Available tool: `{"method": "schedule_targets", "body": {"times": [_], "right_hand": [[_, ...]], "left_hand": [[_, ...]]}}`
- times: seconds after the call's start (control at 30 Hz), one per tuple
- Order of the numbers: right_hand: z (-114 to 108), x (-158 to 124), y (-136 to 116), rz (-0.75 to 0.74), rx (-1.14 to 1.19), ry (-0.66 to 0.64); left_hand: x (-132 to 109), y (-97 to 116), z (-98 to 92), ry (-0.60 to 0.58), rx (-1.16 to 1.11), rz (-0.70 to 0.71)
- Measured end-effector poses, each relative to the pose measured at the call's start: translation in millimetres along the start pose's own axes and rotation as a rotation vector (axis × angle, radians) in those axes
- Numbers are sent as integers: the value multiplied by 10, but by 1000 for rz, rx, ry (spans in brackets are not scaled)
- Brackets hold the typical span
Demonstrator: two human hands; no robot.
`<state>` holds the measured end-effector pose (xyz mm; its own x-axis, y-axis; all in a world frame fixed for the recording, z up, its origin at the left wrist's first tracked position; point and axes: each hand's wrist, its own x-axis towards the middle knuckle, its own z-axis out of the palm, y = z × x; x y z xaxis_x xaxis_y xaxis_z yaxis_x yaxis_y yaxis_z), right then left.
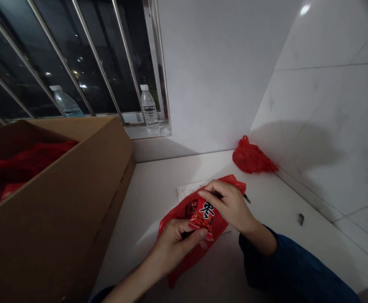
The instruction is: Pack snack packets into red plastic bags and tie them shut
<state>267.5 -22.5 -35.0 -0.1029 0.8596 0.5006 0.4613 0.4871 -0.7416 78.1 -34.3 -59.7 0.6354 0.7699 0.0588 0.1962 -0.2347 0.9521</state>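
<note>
A small red snack packet [202, 214] with a large black character on it is held between both hands. My left hand [179, 237] pinches its lower edge, thumb on the front. At its upper edge, my right hand [223, 200] grips with thumb and bent fingers. Beneath the hands a red plastic bag [184, 261] lies spread on the white table, with part of another dark red packet [191, 207] showing in it. A printed sheet of paper [188, 190] sticks out from behind the bag.
To the left stands a large cardboard box [108, 168] holding red plastic bags [35, 158]. A knotted red bag [253, 158] sits by the wall. Two water bottles, one clear [149, 109] and one bluish [67, 103], stand near the barred window. A small dark object [300, 219] lies at right.
</note>
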Motion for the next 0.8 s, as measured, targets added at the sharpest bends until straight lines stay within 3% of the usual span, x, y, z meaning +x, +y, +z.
{"method": "schedule_targets", "body": {"times": [0.13, 0.27, 0.33, 0.47, 0.57, 0.7, 0.8], "right_hand": [[-111, -14, -17, -48, -187, -16], [-159, -65, 17, -24, -541, -230], [-124, -86, 33, 6, -698, -306], [-25, -71, 46, 120, -862, -296], [25, -36, 92, 191, -815, -322], [104, -31, 299, 187, -572, -391], [186, -68, 515, 180, -445, -443]], "left_hand": [[-66, 98, -156, -20, 387, 19], [-162, 241, -358, 70, 730, -49], [-190, 273, -418, 49, 848, -67], [-195, 233, -446, -25, 1024, -19], [-190, 168, -427, 18, 1105, 30], [-207, 81, -389, 158, 1168, 40], [-213, 19, -360, 118, 1185, -58]]}}
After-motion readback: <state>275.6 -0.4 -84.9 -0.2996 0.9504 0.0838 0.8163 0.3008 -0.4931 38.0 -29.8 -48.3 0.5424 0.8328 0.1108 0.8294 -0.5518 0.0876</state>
